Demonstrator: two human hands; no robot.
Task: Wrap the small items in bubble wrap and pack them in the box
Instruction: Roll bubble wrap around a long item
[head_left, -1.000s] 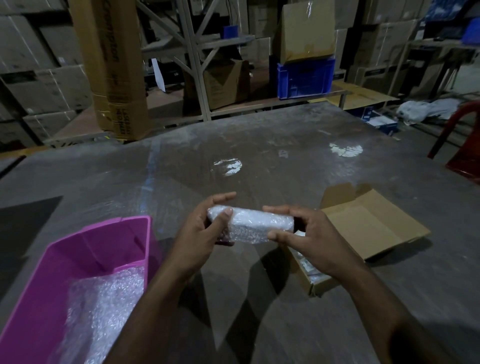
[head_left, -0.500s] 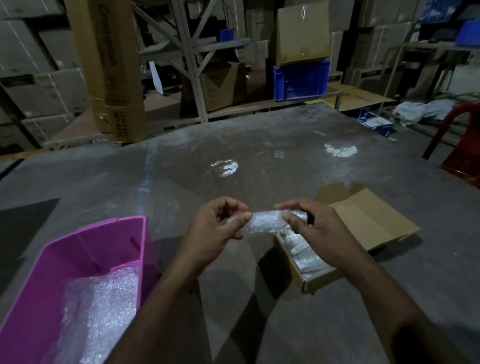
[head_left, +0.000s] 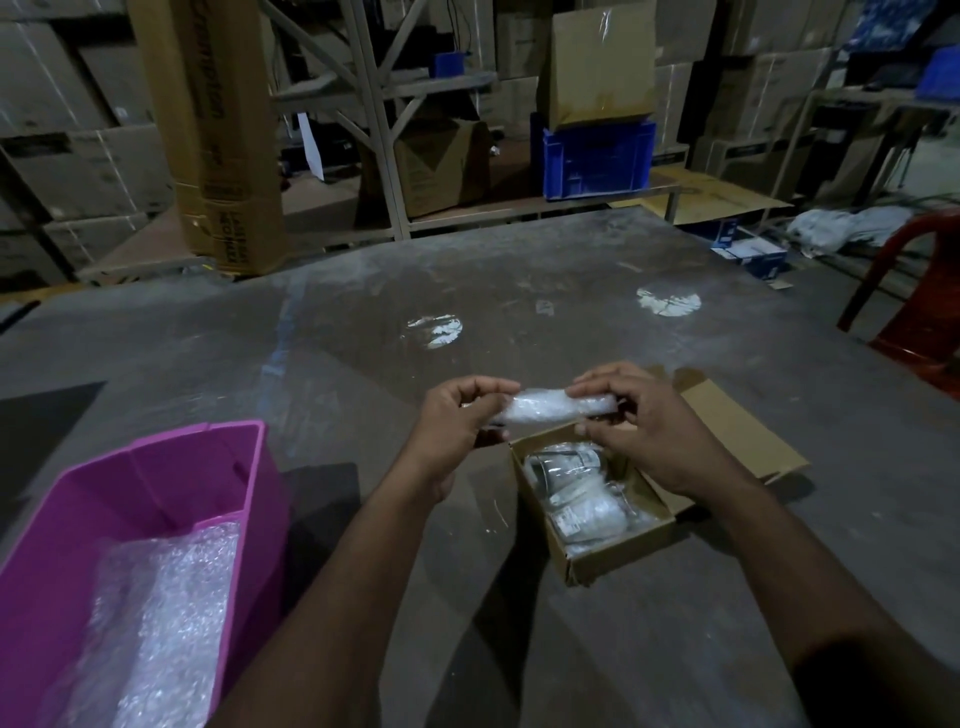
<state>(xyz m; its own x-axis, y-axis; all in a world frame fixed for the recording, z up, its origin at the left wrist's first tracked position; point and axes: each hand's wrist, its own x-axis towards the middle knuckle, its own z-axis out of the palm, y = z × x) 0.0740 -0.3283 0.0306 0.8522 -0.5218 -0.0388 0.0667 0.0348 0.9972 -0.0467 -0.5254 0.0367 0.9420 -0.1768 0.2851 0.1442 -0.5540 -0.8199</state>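
both hands grip the bubble-wrapped bundle (head_left: 550, 409) by its ends, left hand (head_left: 457, 421) and right hand (head_left: 649, 431), just above the open cardboard box (head_left: 613, 551), which already holds wrapped packets. i'd keep the ends pinched tight so the wrap doesn't unroll, then lower it flat beside the others. it's a dusty grey table (head_left: 363, 322) with a pink bin (head_left: 156, 467) of bubble wrap, racks of cartons behind.

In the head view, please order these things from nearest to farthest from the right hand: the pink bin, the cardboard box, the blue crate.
1. cardboard box: directly under the right hand.
2. pink bin: far to the left, on the table's near side.
3. blue crate: beyond the table, on the shelf at the back.
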